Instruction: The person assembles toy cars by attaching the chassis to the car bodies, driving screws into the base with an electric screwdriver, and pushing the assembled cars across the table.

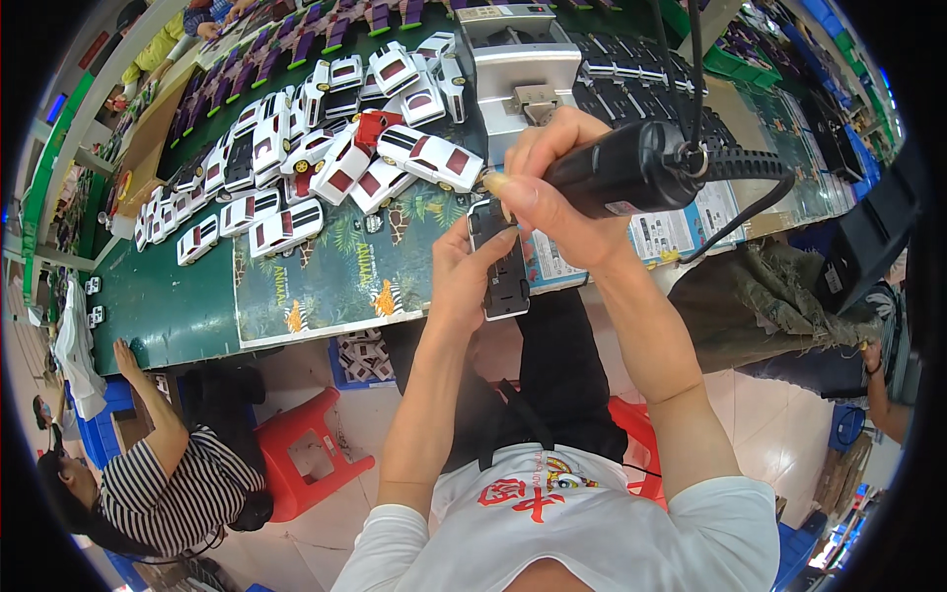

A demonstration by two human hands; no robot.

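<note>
black tool partly hidden, shirt cropped

The wide fisheye head view looks steeply down from the wearer's head; a white short-sleeved shirt lies nearest, along the lower edge; the bare right hand is close, near centre; a long green table stretches beyond.

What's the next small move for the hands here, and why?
Probably steady the toy car in the left hand and line the power tool up with its underside. The car's black base faces the camera, and the right hand grips the tool close to the car's far end. Fingers hide the tip, so I can't tell whether it touches.
</note>
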